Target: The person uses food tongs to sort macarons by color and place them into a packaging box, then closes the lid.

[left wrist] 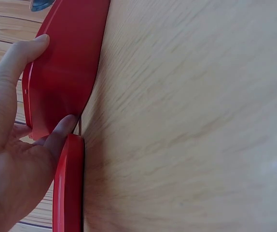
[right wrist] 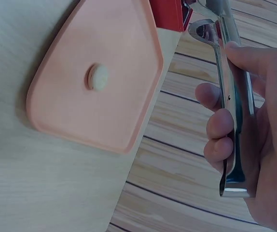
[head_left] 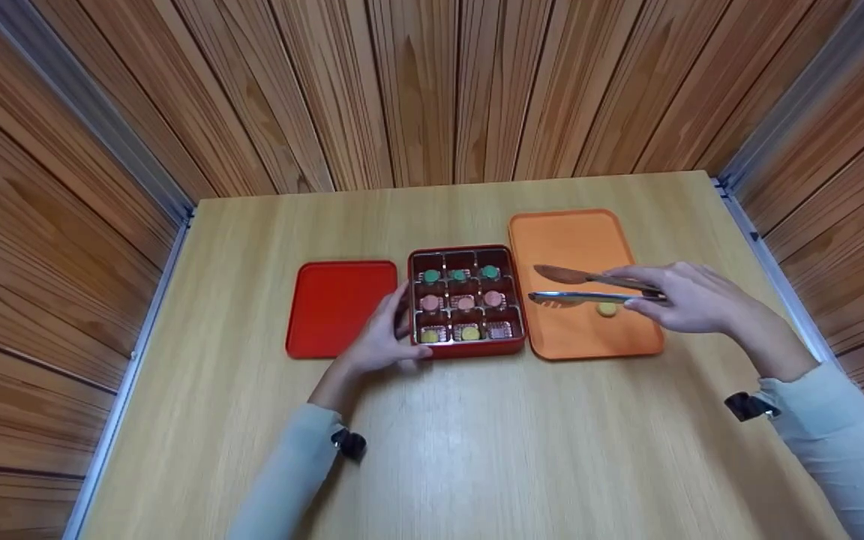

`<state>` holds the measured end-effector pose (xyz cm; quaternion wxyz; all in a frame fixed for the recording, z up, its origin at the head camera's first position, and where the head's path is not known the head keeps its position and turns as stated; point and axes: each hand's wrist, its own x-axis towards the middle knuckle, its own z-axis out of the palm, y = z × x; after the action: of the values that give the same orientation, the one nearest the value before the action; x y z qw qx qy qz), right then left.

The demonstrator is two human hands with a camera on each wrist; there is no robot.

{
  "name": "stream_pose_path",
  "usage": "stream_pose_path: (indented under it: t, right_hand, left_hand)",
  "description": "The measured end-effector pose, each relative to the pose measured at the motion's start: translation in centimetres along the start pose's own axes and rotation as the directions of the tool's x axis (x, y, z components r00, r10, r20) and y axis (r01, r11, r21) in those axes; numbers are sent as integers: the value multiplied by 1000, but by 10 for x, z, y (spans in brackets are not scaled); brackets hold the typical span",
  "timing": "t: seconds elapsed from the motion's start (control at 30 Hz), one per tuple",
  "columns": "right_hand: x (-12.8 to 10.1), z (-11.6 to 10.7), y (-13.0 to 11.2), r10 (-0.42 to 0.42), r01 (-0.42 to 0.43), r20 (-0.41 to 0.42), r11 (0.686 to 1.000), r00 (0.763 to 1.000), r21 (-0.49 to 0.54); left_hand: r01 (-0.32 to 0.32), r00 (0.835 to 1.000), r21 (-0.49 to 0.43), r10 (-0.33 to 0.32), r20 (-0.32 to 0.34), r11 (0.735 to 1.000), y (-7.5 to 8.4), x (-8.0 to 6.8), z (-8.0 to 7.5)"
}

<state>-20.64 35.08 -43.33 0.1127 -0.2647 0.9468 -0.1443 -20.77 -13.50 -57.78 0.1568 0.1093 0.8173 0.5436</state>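
The left hand [head_left: 383, 337] is laid against the left wall of the red box [head_left: 466, 349], at about 9 o'clock of it, the fingers fairly straight and touching the box's edge; in the left wrist view the thumb and a fingertip [left wrist: 63, 126] are seen resting on the red surfaces. The right hand [head_left: 691, 298] is curled round a pair of metal tongs [head_left: 589, 289], whose handles are gripped and whose arms are spread apart, the tips pointing toward 9 o'clock. The tongs are held above the orange tray [head_left: 574, 232], which lies just beside the box at its 3 o'clock. One pale yellow sweet [head_left: 607, 309] is seen on the tray, below the tongs and near the hand; whether it is touched by them cannot be told. The box is divided into nine compartments: green pieces are seen in the far row, pink in the middle row, and yellow in two of the near row. A red lid [head_left: 340, 306] lies flat at 9 o'clock of the box. Everything is carried by the wooden counter [head_left: 477, 450].
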Motion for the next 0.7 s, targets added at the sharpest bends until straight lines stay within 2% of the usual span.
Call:
stream_pose_path:
  t: [0.47, 0.7]
  right_hand:
    - [-24, 3, 34, 76, -77, 45, 997, 996, 7]
    - [-32, 3, 54, 140, -142, 71, 990, 988, 22]
  left_hand:
    - [-11, 1000, -16, 11, 8, 1000, 1, -1, -1]
    - [-10, 1000, -7, 10, 1, 1000, -1, -1, -1]
